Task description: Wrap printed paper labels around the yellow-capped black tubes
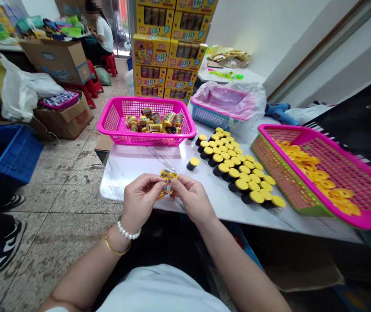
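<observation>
My left hand (140,197) and my right hand (190,197) meet over the near edge of the white table (133,173). Both pinch a small yellow printed sticker-wrapped piece (168,178) between their fingertips. Just beyond, a lone black cylinder with a yellow cap (192,163) lies on the table. To its right, several more yellow-capped black cylinders (237,169) stand in rows. A pink basket (117,117) farther back holds several wrapped yellow pieces (154,121).
A pink-and-green basket (360,182) of yellow rings (318,175) sits at the right. A bag-lined blue basket (211,115) and stacked yellow cartons (169,52) stand behind. A blue crate (13,151), cardboard boxes and a seated person (102,32) are at the left.
</observation>
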The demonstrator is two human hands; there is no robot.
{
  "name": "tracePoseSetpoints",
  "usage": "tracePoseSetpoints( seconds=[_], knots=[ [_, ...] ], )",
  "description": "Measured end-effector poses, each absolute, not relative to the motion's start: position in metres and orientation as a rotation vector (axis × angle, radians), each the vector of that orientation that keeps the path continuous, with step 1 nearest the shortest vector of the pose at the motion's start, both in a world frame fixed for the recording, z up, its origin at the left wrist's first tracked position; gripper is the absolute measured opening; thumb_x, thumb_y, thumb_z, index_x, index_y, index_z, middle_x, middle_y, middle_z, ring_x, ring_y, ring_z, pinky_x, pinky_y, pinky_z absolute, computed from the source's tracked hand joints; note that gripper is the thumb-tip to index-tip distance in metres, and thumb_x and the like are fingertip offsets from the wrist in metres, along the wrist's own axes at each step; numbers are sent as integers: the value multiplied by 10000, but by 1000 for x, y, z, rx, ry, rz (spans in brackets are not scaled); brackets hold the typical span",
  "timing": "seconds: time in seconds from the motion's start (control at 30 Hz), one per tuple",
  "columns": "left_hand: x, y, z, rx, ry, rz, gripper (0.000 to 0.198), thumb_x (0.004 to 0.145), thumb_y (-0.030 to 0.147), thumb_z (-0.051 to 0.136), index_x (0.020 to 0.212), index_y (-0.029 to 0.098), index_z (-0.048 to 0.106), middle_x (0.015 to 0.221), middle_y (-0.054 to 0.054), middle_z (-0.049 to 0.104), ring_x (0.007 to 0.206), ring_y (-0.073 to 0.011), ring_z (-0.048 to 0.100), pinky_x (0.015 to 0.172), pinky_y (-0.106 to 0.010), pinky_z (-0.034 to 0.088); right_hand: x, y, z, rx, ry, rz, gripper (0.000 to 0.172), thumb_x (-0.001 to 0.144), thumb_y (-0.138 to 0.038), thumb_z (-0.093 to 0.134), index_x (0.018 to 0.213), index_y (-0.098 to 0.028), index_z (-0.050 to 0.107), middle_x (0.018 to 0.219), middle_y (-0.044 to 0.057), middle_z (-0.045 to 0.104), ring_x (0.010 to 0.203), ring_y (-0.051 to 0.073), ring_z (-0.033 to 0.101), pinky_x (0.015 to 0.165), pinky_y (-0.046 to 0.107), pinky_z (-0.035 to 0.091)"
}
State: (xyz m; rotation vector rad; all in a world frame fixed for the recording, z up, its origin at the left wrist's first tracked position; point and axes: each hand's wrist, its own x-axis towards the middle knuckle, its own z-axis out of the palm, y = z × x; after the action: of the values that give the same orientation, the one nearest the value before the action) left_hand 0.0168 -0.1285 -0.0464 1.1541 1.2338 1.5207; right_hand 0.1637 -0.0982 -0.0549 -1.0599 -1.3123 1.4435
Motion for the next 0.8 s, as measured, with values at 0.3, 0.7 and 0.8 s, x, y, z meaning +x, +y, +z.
tracePoseSetpoints(
  seconds=[0.3, 0.7, 0.8],
  knots=[
    [14, -147, -37, 1424, 1482, 1650, 120, 897, 285, 670, 865, 182, 723, 818, -41, 677, 767, -150, 631, 710, -260, 518, 150, -102, -65, -1083, -1261, 1311, 484, 854, -643, 648, 692, -192, 578, 557, -35, 526, 519, 111, 462, 520, 246, 394],
    [11, -142, -42, 1452, 1554, 1698, 60, 864, 242, 711, 852, 185, 726, 778, -15, 650, 675, -118, 570, 621, -245, 471, 149, -111, -62, -1110, -1391, 1121, 427, 929, -555, 587, 695, -197, 577, 588, -23, 532, 566, 125, 472, 553, 248, 409],
    [10, -143, -44, 1537, 1571, 1723, 45, 869, 229, 710, 864, 190, 730, 791, -15, 657, 692, -118, 568, 646, -248, 480, 149, -111, -65, -1104, -1400, 1108, 420, 933, -548, 583, 705, -196, 582, 590, -24, 528, 565, 124, 469, 546, 244, 401]
  ],
)
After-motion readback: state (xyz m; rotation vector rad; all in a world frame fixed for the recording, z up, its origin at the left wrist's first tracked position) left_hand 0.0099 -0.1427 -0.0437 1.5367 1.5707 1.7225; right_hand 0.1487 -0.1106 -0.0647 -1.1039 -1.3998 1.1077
